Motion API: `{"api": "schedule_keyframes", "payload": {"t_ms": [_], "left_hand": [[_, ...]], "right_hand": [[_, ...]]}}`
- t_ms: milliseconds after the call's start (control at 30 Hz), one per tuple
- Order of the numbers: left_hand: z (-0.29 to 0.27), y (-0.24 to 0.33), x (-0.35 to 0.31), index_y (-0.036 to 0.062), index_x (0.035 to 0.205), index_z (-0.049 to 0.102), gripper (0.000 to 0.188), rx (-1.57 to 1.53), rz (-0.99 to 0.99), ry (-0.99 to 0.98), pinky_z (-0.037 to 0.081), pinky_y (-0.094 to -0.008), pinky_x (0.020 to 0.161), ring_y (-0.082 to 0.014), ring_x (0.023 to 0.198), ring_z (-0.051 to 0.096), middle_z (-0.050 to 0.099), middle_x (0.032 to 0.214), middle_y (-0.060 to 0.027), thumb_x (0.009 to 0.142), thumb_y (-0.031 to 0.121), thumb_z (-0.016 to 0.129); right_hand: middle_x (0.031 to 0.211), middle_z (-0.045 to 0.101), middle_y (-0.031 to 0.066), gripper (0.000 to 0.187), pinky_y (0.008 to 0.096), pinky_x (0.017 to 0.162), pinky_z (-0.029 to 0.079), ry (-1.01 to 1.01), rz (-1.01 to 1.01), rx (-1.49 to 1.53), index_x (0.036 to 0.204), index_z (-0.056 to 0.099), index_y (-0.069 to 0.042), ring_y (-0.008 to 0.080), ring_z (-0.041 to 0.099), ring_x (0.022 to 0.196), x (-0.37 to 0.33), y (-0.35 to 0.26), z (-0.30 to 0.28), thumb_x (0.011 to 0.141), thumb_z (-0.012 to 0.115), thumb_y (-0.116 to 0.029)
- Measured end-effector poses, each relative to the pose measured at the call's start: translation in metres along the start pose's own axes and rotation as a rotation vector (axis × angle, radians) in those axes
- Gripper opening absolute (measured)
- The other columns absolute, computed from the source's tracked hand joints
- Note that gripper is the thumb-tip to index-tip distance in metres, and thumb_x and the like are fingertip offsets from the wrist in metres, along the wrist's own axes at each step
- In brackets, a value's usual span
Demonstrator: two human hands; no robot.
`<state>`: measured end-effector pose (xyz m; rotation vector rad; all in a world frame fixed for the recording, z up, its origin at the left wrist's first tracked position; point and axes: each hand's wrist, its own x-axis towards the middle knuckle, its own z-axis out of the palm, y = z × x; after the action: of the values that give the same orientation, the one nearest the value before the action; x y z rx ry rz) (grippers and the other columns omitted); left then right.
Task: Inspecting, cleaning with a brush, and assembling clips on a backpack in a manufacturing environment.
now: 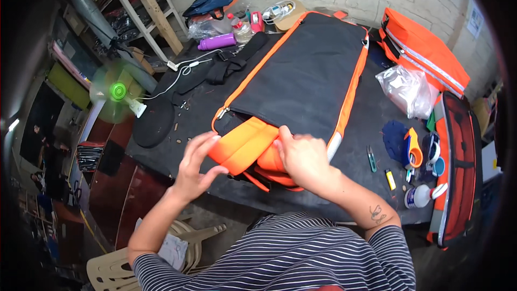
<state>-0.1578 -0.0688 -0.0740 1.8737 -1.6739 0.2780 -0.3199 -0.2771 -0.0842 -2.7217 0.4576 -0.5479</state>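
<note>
A large black bag (301,70) with orange edging lies flat on the black worktable, its near end open by the zipper. From that opening comes a wide, folded orange strap (242,143). My left hand (194,167) is at the strap's left end, thumb and fingers spread apart around its edges. With the fingers of my right hand (307,159) closed, I grip orange fabric at the opening's right side; the fingertips are partly hidden. More orange fabric (272,177) hangs below, at the table's front edge.
Right of the bag are a clear plastic bag (407,90), thread snips (371,159), a yellow lighter (390,179), orange tape (414,155) and a white bottle (419,196). Orange bags (425,51) stand beyond. Leftward are black straps (226,70), a purple bottle (217,41) and a spinning fan (117,91).
</note>
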Motion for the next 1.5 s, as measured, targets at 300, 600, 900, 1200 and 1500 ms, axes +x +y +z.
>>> {"api": "schedule_keyframes", "payload": {"t_ms": [300, 600, 900, 1200, 1500], "left_hand": [[0.051, -0.009, -0.010, 0.0090, 0.127, 0.060, 0.063, 0.071, 0.259, 0.250, 0.044, -0.0460, 0.100, -0.0415, 0.124, 0.048, 0.049, 0.133, -0.0208, 0.077, 0.045, 0.075], [0.058, -0.003, 0.063, 0.0034, 0.142, 0.040, 0.075, -0.005, 0.305, -0.323, 0.027, -0.0489, 0.112, -0.0448, 0.132, 0.037, 0.035, 0.144, -0.0299, 0.090, 0.056, 0.050], [0.142, -0.065, 0.188, 0.0054, 0.125, 0.057, 0.052, -0.304, 0.016, -0.556, 0.036, -0.0383, 0.106, -0.0302, 0.127, 0.049, 0.054, 0.132, -0.0218, 0.094, 0.045, 0.042], [0.170, -0.072, 0.169, 0.0044, 0.126, 0.056, 0.044, -0.029, 0.015, -0.415, 0.037, -0.0412, 0.106, -0.0334, 0.125, 0.049, 0.053, 0.133, -0.0216, 0.095, 0.033, 0.043], [0.145, -0.050, 0.131, -0.0025, 0.110, 0.062, 0.034, -0.010, 0.040, -0.128, 0.044, -0.0469, 0.091, -0.0431, 0.105, 0.057, 0.062, 0.111, -0.0258, 0.080, 0.012, 0.055]], "right_hand": [[0.073, 0.066, 0.0201, 0.021, 0.0428, 0.064, 0.055, -0.199, -0.158, -0.238, 0.078, 0.061, 0.001, 0.0352, 0.069, 0.072, 0.048, 0.028, -0.015, 0.074, 0.069, -0.017], [0.070, 0.064, 0.0169, 0.008, 0.0419, 0.059, 0.053, 0.128, -0.312, -0.262, 0.071, 0.060, -0.001, 0.0330, 0.066, 0.064, 0.056, 0.021, -0.024, 0.071, 0.060, -0.009], [0.071, 0.062, 0.0120, 0.008, 0.0386, 0.059, 0.052, 0.138, -0.309, -0.415, 0.074, 0.060, -0.003, 0.0277, 0.065, 0.067, 0.056, 0.016, -0.030, 0.071, 0.061, -0.011], [0.112, 0.055, 0.0201, 0.068, 0.0414, 0.090, 0.043, 0.185, -0.092, -0.295, 0.114, 0.057, 0.005, 0.0347, 0.054, 0.105, -0.011, 0.010, 0.030, 0.081, 0.061, -0.054], [0.091, 0.068, 0.0207, 0.045, 0.0420, 0.079, 0.053, -0.121, 0.141, -0.119, 0.093, 0.067, 0.004, 0.0302, 0.068, 0.085, 0.041, 0.019, 0.046, 0.089, 0.050, -0.037]]}}
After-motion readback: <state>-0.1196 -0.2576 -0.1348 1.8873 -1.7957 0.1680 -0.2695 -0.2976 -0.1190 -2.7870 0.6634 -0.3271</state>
